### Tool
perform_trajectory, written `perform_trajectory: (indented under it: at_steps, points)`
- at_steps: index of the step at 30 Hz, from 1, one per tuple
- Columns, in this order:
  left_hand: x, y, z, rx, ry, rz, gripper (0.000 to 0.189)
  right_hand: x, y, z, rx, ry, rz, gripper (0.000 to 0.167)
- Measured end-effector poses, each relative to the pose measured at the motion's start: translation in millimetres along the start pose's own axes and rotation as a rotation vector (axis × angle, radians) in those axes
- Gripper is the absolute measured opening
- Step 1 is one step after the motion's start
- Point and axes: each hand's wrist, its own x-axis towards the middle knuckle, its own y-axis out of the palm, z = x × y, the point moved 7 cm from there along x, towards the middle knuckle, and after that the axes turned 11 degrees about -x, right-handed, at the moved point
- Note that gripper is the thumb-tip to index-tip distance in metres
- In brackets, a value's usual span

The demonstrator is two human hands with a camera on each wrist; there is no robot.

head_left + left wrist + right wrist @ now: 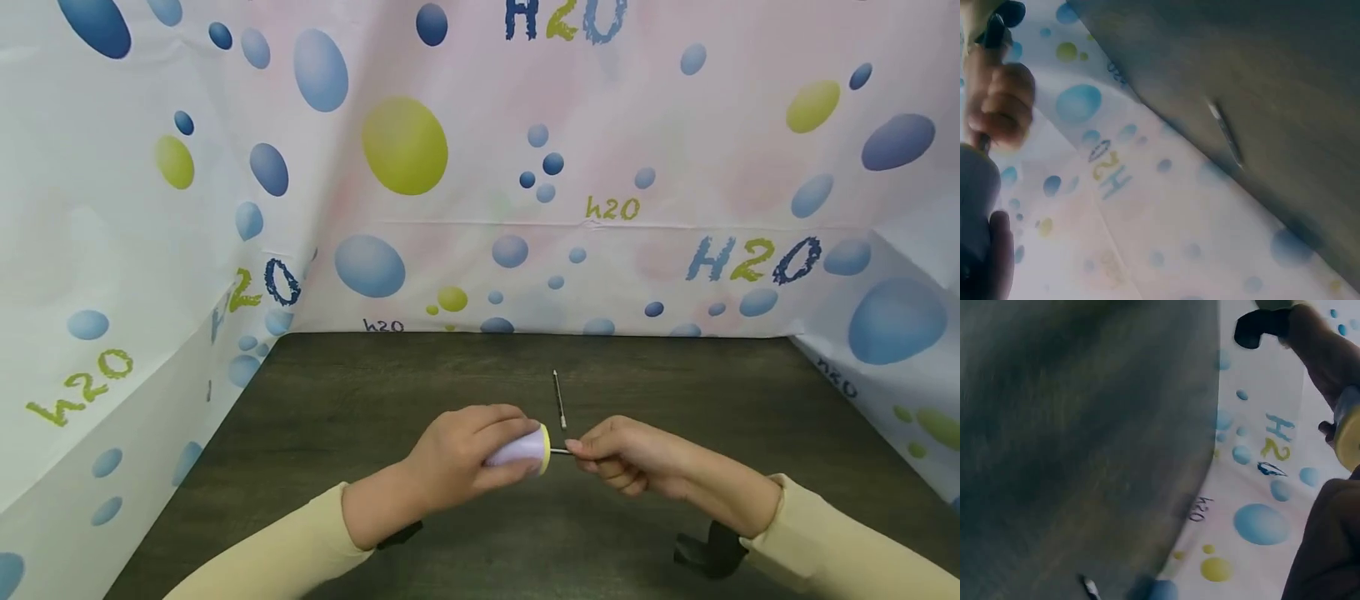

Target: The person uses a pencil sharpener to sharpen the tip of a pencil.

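My left hand (465, 457) grips a pale lavender cylinder (517, 451) lengthwise, its yellow-rimmed end turned towards the right. In the right wrist view that end shows as a round yellow face (1350, 439). The fingertips of my right hand (626, 454) pinch a thin dark metal rod (559, 452). The rod's other end meets the yellow end of the cylinder; whether it sits inside cannot be told. A slim dark stick (558, 400) with a pale tip lies on the table just beyond the hands, and the left wrist view shows this stick (1225, 134) too.
The dark wood-grain table (360, 392) spreads under both arms. A white sheet (480, 183) printed with blue and green dots and H2O lettering stands behind it and at both sides. Black straps (712, 550) sit at the wrists.
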Motion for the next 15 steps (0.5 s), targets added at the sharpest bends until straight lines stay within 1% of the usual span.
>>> perform_trajectory:
  at_steps: [1,2,3,4,5,6,7,8,9,10,11,12,13,14,15]
  points:
    - [0.7,-1.2,-0.2,0.008,0.025,-0.004,0.037,-0.1,0,1,-0.018,-0.01,0.001,0.037]
    - [1.0,-1.9,3.6,-0.025,-0.009,0.007,0.037,-0.1,-2,4,-0.065,-0.04,-0.029,0.038]
    - [1.4,-2.0,9.9,-0.085,-0.083,0.026,0.035,-0.9,-4,8,-0.146,-0.097,-0.083,0.036]
    - [1.4,-1.3,18.3,-0.164,-0.189,0.049,0.032,-3.0,-6,14,-0.247,-0.163,-0.16,0.035]
    - [0.4,-0.4,28.2,-0.247,-0.321,0.067,0.028,-6.0,-8,21,-0.393,-0.268,-0.249,0.035]
    - [-2.0,1.3,38.7,-0.355,-0.468,0.081,0.027,-10.1,-7,31,-0.583,-0.393,-0.346,0.037]
    - [-5.9,3.9,48.7,-0.479,-0.625,0.091,0.028,-15.7,-5,41,-0.806,-0.529,-0.464,0.038]
    - [-10.5,7.1,57.0,-0.603,-0.774,0.092,0.031,-22.8,-1,51,-1.03,-0.663,-0.598,0.038]
    - [-15.4,10.8,63.4,-0.725,-0.914,0.093,0.035,-30.7,4,59,-1.232,-0.805,-0.743,0.037]
    - [-20.3,15.0,67.6,-0.833,-1.035,0.099,0.039,-37.4,11,64,-1.396,-0.939,-0.876,0.038]
    - [-24.7,19.5,69.6,-0.933,-1.136,0.109,0.043,-43.0,18,67,-1.54,-1.071,-1.003,0.038]
    - [-28.6,24.5,69.6,-1.027,-1.219,0.127,0.047,-46.2,24,68,-1.635,-1.183,-1.078,0.038]
    - [-32.1,29.2,68.2,-1.095,-1.288,0.152,0.049,-48.4,28,68,-1.683,-1.279,-1.122,0.037]
    - [-35.1,33.3,66.3,-1.139,-1.34,0.178,0.051,-49.7,32,68,-1.71,-1.351,-1.149,0.037]
    - [-37.9,37.1,64.2,-1.165,-1.378,0.202,0.051,-50.5,35,67,-1.721,-1.415,-1.174,0.037]
